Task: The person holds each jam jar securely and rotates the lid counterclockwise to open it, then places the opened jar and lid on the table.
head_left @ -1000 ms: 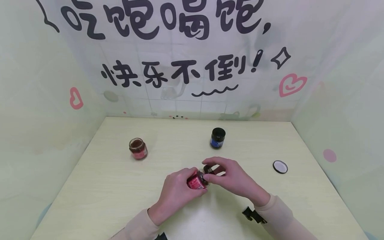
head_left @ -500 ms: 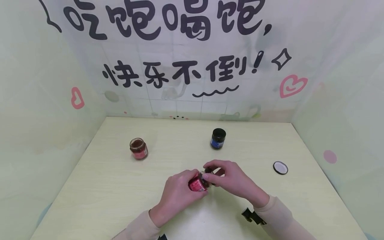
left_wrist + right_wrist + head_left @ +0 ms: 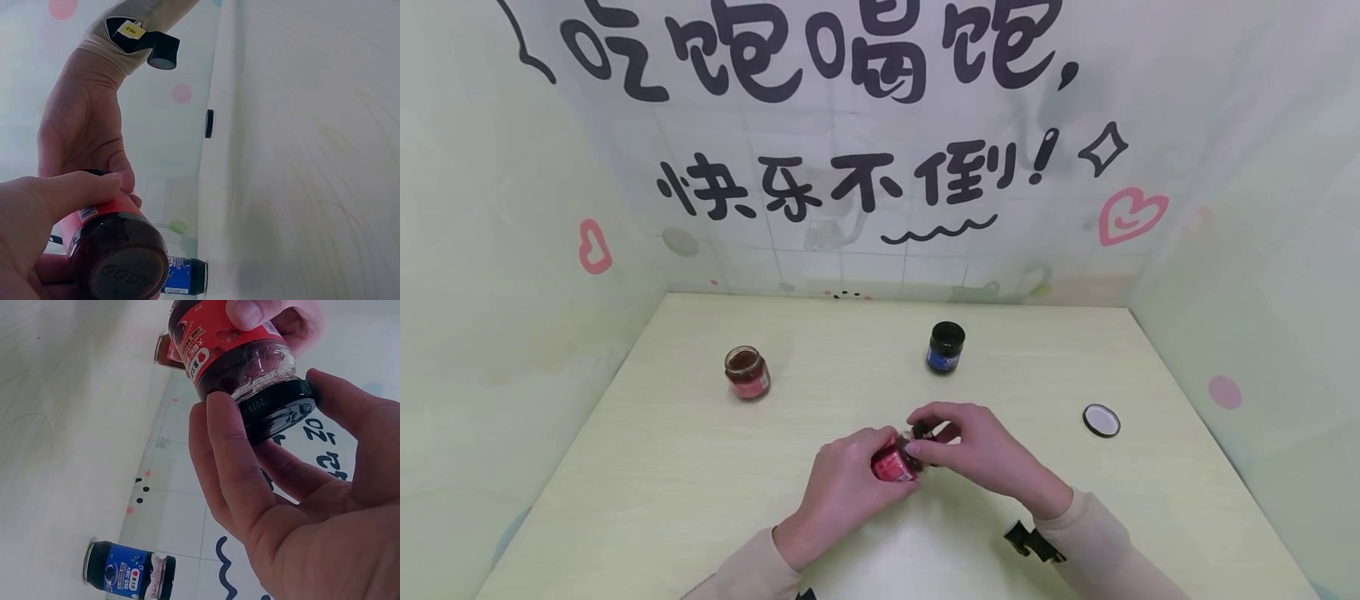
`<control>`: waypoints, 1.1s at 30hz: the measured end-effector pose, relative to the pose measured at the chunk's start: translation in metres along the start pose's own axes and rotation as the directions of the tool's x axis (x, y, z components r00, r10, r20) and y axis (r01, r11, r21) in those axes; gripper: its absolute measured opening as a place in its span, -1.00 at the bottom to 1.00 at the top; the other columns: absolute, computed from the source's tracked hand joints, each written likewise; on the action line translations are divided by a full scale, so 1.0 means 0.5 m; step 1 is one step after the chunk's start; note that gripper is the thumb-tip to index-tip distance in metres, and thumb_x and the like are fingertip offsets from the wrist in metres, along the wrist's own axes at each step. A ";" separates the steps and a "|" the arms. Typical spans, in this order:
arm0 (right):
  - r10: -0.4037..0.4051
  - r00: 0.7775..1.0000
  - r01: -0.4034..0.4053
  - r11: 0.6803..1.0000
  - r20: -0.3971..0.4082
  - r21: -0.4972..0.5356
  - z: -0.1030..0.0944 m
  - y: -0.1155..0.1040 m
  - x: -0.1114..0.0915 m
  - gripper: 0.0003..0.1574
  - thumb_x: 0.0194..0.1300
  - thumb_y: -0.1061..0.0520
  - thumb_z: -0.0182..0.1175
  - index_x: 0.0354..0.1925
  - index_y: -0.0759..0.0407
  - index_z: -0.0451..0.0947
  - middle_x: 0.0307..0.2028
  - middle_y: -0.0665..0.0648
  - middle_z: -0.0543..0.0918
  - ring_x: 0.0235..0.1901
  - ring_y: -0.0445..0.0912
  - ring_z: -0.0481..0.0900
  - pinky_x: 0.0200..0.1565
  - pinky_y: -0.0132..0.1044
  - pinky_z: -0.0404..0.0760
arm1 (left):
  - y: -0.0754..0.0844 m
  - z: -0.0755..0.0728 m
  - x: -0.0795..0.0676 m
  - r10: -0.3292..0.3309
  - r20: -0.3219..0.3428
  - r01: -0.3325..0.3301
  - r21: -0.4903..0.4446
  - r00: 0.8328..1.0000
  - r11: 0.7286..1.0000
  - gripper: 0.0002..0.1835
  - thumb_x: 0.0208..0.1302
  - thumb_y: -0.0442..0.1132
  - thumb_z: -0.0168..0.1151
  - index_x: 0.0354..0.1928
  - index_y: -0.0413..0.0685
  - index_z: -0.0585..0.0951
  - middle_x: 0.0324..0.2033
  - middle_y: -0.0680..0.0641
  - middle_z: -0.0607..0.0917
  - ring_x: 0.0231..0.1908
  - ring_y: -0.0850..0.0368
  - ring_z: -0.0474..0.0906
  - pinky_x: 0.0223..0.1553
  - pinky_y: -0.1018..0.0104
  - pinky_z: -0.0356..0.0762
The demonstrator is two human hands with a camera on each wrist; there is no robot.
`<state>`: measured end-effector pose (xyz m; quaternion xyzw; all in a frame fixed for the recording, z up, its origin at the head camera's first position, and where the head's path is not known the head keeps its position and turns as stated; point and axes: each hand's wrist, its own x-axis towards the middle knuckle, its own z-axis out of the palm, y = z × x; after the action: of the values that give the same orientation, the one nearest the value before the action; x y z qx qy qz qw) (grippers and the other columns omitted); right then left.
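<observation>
- Foreground: I see the left hand (image 3: 844, 482) gripping the red-labelled jar (image 3: 893, 463), tilted above the table (image 3: 647, 475)
- The right hand (image 3: 976, 439) pinches its black lid (image 3: 278, 406) at the mouth; I judge the step to be turning this lid, direction unclear
- Next, I think, the jar needs bracing against the twist
- Beyond: loose lid (image 3: 1101, 420), pale side up; uncapped jar (image 3: 748, 379); farthest, upright blue-labelled jar (image 3: 943, 357)

Three jars: open red jar (image 3: 748, 385) stands left, held red jar (image 3: 209, 340) near, blue jar (image 3: 943, 357) far | Three lids: loose lid (image 3: 1102, 421) lies right, held lid (image 3: 274, 407) near, fitted lid (image 3: 167, 579) far | Two hands: left hand (image 3: 848, 477), right hand (image 3: 987, 450)
</observation>
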<state>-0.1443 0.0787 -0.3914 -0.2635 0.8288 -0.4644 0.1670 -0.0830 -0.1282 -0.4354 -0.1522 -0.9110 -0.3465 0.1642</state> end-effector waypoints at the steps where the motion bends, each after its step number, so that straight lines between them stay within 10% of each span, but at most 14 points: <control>1: -0.002 1.000 0.002 1.000 0.001 0.004 0.000 0.000 -0.001 -0.66 0.28 -0.18 0.38 -0.01 -0.19 0.66 -0.09 -0.06 0.69 -0.22 -0.10 0.70 -0.23 -0.18 0.68 | -0.001 0.000 0.000 -0.001 -0.001 0.001 -0.002 1.000 1.000 -0.56 -0.14 0.05 0.64 -0.20 0.22 0.65 -0.42 0.27 0.61 -0.46 0.39 0.48 -0.45 0.43 0.46; 33: -0.012 0.998 0.013 1.000 -0.054 0.012 -0.011 0.020 -0.009 -0.49 0.21 -0.16 0.45 0.09 -0.06 0.63 -0.03 -0.05 0.68 -0.16 -0.10 0.69 -0.22 -0.16 0.67 | -0.013 -0.003 -0.006 -0.121 0.030 0.123 -0.047 0.992 0.991 -0.51 -0.11 0.04 0.63 -0.08 0.14 0.69 -0.33 0.22 0.67 -0.39 0.34 0.55 -0.38 0.42 0.52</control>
<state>-0.1465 0.0892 -0.3970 -0.2550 0.8284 -0.4776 0.1435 -0.0824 -0.1347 -0.4394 -0.1049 -0.9120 -0.3759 0.1264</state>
